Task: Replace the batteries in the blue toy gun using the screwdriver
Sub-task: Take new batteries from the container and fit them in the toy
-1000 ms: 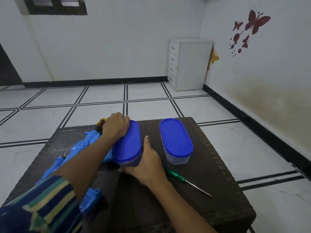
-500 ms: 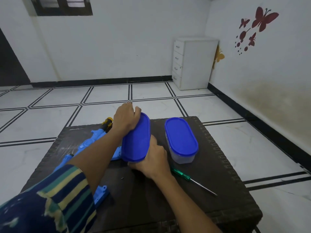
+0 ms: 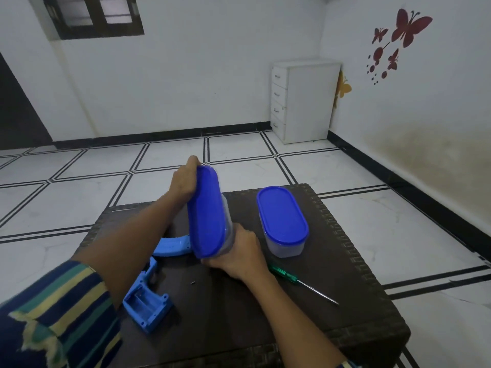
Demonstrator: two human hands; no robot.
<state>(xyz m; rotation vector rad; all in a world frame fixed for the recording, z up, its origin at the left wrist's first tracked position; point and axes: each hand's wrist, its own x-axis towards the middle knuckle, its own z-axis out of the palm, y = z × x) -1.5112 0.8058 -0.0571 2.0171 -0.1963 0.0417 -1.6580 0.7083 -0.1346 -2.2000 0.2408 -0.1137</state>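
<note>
A clear plastic box (image 3: pixel 228 229) with a blue lid (image 3: pixel 207 211) is tipped up on its near end over the middle of the dark woven table (image 3: pixel 345 288), the lid facing left. The left hand (image 3: pixel 184 181) grips the raised far end; its fingers curl over the top edge and disappear behind the lid. The right hand (image 3: pixel 240 252) clasps the low end from the right, with its fingers wrapped round the clear body and mostly out of sight. What the box holds cannot be made out.

The blue toy gun (image 3: pixel 147 302) lies on the left part of the table, largely covered by the left forearm and its striped sleeve (image 3: pixel 55 314). Only the grip end and a curved blue piece (image 3: pixel 172 245) show. A hollow in the grip faces up, but whether batteries sit in it is unclear.

The green-handled screwdriver (image 3: pixel 297 281) lies just right of the right wrist, which hides the butt of its handle. A second box (image 3: pixel 281 224), lid on, stands upright near the far right corner. A tiny dark speck, perhaps a screw (image 3: pixel 193 282), lies between the gun and the right hand.
</note>
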